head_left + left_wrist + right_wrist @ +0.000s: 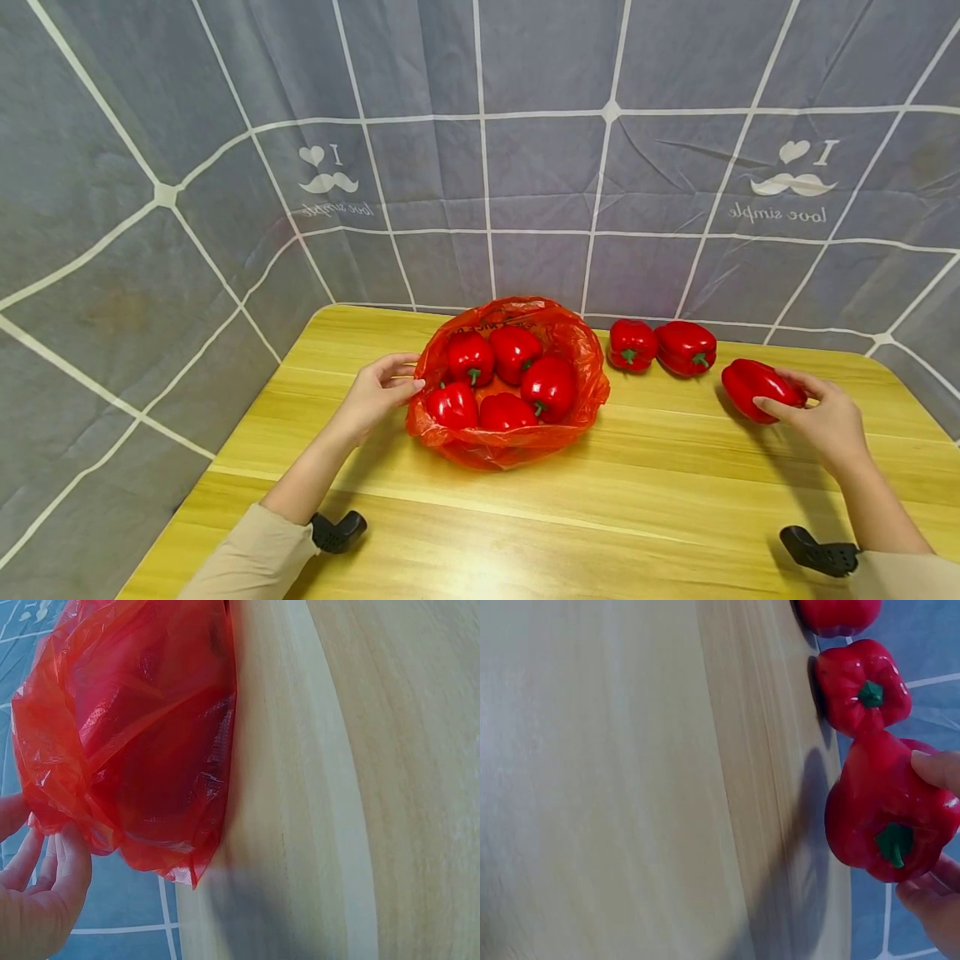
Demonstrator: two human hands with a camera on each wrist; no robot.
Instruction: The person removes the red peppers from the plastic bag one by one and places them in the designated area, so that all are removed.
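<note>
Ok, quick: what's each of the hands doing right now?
Left hand: closed, pinching the edge of the red bag.
Right hand: closed, holding a red pepper.

Bag (491,454): thin translucent plastic film, crinkled, shiny along folds. Bagged peppers (550,387): smooth, highly glossy skin with bright highlights. Pepper at far right (753,386): equally smooth and glossy; green stem (894,841): less shiny. Tabletop (652,492): wood-grain surface, smooth, soft sheen under light. Backdrop (543,175): matt cloth, rumpled, creased, pale lines seemingly printed. Sleeve (255,550): matt cloth, softly wrinkled. Wrist-worn device (339,533): black, plastic-looking, smooth, low sheen.
</note>
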